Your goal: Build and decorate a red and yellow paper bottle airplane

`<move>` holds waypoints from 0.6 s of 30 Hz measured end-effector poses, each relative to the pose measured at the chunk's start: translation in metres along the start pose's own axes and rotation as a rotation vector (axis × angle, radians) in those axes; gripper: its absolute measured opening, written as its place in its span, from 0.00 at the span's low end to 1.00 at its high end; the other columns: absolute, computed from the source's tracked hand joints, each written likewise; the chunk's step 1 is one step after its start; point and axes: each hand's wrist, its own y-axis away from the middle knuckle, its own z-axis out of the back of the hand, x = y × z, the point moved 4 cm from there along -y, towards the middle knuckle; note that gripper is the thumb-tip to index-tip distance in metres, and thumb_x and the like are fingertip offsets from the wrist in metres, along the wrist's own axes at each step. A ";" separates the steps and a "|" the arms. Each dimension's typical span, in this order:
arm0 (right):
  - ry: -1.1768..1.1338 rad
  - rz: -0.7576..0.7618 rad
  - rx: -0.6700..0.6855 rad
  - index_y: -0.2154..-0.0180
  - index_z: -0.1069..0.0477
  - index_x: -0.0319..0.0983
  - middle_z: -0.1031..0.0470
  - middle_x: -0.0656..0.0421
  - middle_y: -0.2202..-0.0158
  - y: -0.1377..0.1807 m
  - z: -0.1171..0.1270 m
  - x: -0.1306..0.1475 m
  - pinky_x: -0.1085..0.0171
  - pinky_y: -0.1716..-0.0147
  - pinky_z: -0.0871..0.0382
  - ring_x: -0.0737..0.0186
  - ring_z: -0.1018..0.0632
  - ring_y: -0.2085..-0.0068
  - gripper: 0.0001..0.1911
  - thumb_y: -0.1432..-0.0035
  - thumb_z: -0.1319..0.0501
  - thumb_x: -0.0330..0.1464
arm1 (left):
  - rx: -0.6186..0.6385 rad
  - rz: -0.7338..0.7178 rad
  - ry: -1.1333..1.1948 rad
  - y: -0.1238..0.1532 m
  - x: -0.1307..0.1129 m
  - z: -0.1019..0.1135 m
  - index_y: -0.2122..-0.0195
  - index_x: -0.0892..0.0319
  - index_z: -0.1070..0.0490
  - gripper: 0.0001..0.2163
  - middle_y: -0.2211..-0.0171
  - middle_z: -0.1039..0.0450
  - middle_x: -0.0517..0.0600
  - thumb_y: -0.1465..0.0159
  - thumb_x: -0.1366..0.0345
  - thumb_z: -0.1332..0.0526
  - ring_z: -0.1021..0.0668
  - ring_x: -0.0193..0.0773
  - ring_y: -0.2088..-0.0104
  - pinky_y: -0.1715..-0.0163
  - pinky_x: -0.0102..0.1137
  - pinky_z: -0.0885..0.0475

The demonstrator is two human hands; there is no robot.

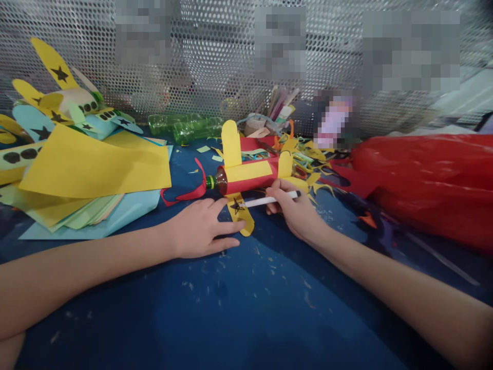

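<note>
A toy plane (252, 184) made from a bottle wrapped in red and yellow paper lies across the table, its green bottle neck to the left. A red paper propeller (192, 192) is at that neck. The near yellow wing (246, 226) bears a black star, partly filled in. My left hand (204, 228) lies with fingers spread, some of them resting on this wing. In my right hand (290, 208) is a white marker (265, 201), pinched between the fingers, its tip at the star and its dark end to the right.
Stacked coloured paper (96, 164) is at left, with finished paper planes (77, 108) behind it. Green bottles (185, 127) lie against the perforated metal screen (208, 51). Yellow paper scraps (314, 159) clutter the back, and a red plastic bag (423, 180) sits at right.
</note>
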 end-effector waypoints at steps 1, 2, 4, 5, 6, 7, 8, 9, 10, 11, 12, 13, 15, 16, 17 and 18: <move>-0.006 0.000 0.000 0.81 0.39 0.41 0.39 0.66 0.86 0.000 0.000 0.000 0.66 0.80 0.38 0.69 0.37 0.82 0.17 0.43 0.38 0.34 | 0.000 -0.002 -0.005 0.000 0.000 0.000 0.40 0.46 0.32 0.25 0.44 0.35 0.63 0.30 0.47 0.60 0.26 0.49 0.57 0.57 0.44 0.30; -0.013 0.000 0.000 0.81 0.39 0.41 0.39 0.66 0.86 0.000 0.000 0.000 0.66 0.80 0.38 0.70 0.37 0.82 0.17 0.43 0.38 0.33 | 0.002 -0.003 -0.011 0.000 0.000 0.000 0.40 0.46 0.32 0.25 0.44 0.35 0.63 0.30 0.47 0.60 0.26 0.49 0.57 0.57 0.44 0.30; -0.031 0.001 -0.004 0.81 0.39 0.41 0.40 0.66 0.87 0.000 0.000 0.000 0.67 0.80 0.38 0.70 0.38 0.82 0.16 0.44 0.38 0.32 | 0.007 -0.002 -0.021 0.000 0.000 0.000 0.40 0.46 0.32 0.25 0.44 0.35 0.63 0.30 0.47 0.60 0.26 0.49 0.57 0.57 0.44 0.29; -0.037 0.001 -0.006 0.81 0.39 0.41 0.40 0.67 0.87 0.000 0.000 0.000 0.67 0.80 0.38 0.70 0.38 0.83 0.16 0.44 0.38 0.32 | 0.010 -0.002 -0.025 -0.001 0.000 0.000 0.40 0.46 0.32 0.25 0.45 0.35 0.63 0.30 0.47 0.60 0.26 0.49 0.57 0.57 0.44 0.29; -0.039 0.001 -0.005 0.81 0.39 0.41 0.40 0.67 0.87 0.000 0.000 0.001 0.67 0.80 0.38 0.70 0.38 0.83 0.16 0.44 0.38 0.32 | 0.011 -0.003 -0.028 -0.001 0.000 0.000 0.40 0.46 0.32 0.25 0.45 0.35 0.63 0.30 0.47 0.60 0.26 0.49 0.57 0.58 0.44 0.29; -0.036 0.002 -0.005 0.81 0.39 0.41 0.40 0.67 0.87 0.000 0.000 0.001 0.67 0.80 0.38 0.70 0.38 0.82 0.16 0.44 0.38 0.32 | 0.013 -0.004 -0.029 -0.001 0.000 0.000 0.40 0.46 0.32 0.26 0.45 0.35 0.63 0.30 0.47 0.61 0.26 0.49 0.57 0.58 0.44 0.29; -0.032 0.002 -0.006 0.81 0.39 0.41 0.40 0.67 0.87 0.000 0.000 0.001 0.67 0.80 0.38 0.71 0.38 0.82 0.16 0.43 0.38 0.31 | 0.014 -0.006 -0.030 -0.001 0.000 0.001 0.40 0.46 0.32 0.25 0.45 0.35 0.63 0.30 0.47 0.60 0.26 0.49 0.57 0.58 0.44 0.29; -0.029 0.004 -0.006 0.81 0.39 0.41 0.40 0.67 0.87 0.000 0.000 0.001 0.68 0.80 0.38 0.71 0.38 0.82 0.16 0.43 0.39 0.31 | 0.013 -0.007 -0.029 -0.001 0.000 0.001 0.41 0.46 0.32 0.25 0.45 0.35 0.63 0.30 0.47 0.60 0.26 0.48 0.57 0.58 0.44 0.29; -0.027 0.005 -0.006 0.81 0.39 0.41 0.40 0.67 0.87 0.000 0.000 0.001 0.68 0.80 0.38 0.71 0.37 0.82 0.16 0.43 0.39 0.31 | 0.013 -0.008 -0.029 -0.001 0.000 0.001 0.41 0.46 0.32 0.25 0.45 0.35 0.62 0.30 0.47 0.60 0.26 0.48 0.58 0.57 0.44 0.29; -0.027 0.006 -0.005 0.81 0.39 0.41 0.40 0.67 0.87 0.000 0.000 0.001 0.68 0.80 0.37 0.71 0.37 0.82 0.16 0.43 0.39 0.31 | 0.013 -0.008 -0.029 -0.001 0.000 0.001 0.41 0.46 0.32 0.25 0.45 0.35 0.62 0.30 0.47 0.60 0.26 0.47 0.58 0.57 0.44 0.29; -0.028 0.007 -0.004 0.81 0.39 0.41 0.41 0.67 0.87 0.000 0.000 0.000 0.68 0.80 0.37 0.71 0.37 0.82 0.16 0.43 0.39 0.31 | 0.013 -0.007 -0.030 -0.001 0.000 0.001 0.41 0.46 0.32 0.25 0.45 0.35 0.62 0.30 0.47 0.60 0.26 0.47 0.58 0.57 0.44 0.29; -0.027 0.009 -0.002 0.81 0.39 0.41 0.41 0.67 0.87 0.000 0.000 0.000 0.68 0.80 0.37 0.71 0.37 0.82 0.16 0.43 0.39 0.31 | 0.013 -0.006 -0.030 -0.001 0.000 0.001 0.40 0.46 0.32 0.25 0.45 0.35 0.62 0.30 0.47 0.60 0.26 0.48 0.58 0.57 0.44 0.29; -0.020 0.012 0.004 0.81 0.39 0.41 0.40 0.67 0.87 0.001 0.000 0.000 0.68 0.80 0.37 0.71 0.37 0.82 0.16 0.43 0.39 0.31 | 0.015 -0.003 -0.031 -0.001 0.000 0.001 0.40 0.46 0.33 0.25 0.45 0.35 0.63 0.30 0.47 0.60 0.26 0.49 0.57 0.58 0.44 0.29; -0.019 0.013 0.006 0.81 0.39 0.41 0.40 0.67 0.87 0.001 0.000 -0.001 0.68 0.80 0.37 0.71 0.37 0.82 0.16 0.43 0.39 0.31 | 0.016 -0.001 -0.029 -0.001 0.000 0.001 0.40 0.45 0.33 0.26 0.45 0.35 0.63 0.30 0.47 0.61 0.26 0.49 0.57 0.58 0.44 0.29; -0.020 0.014 0.007 0.81 0.39 0.41 0.41 0.67 0.87 0.001 0.000 -0.001 0.68 0.80 0.37 0.71 0.37 0.82 0.16 0.43 0.39 0.31 | 0.016 0.000 -0.027 -0.001 0.000 0.001 0.40 0.45 0.32 0.26 0.45 0.35 0.63 0.30 0.47 0.61 0.26 0.49 0.57 0.58 0.44 0.29; -0.022 0.016 0.006 0.81 0.39 0.41 0.41 0.67 0.87 0.001 0.000 -0.001 0.68 0.80 0.37 0.71 0.37 0.82 0.16 0.43 0.39 0.31 | 0.016 0.000 -0.025 -0.001 0.000 0.000 0.40 0.45 0.32 0.26 0.45 0.35 0.63 0.30 0.47 0.61 0.26 0.49 0.57 0.58 0.45 0.29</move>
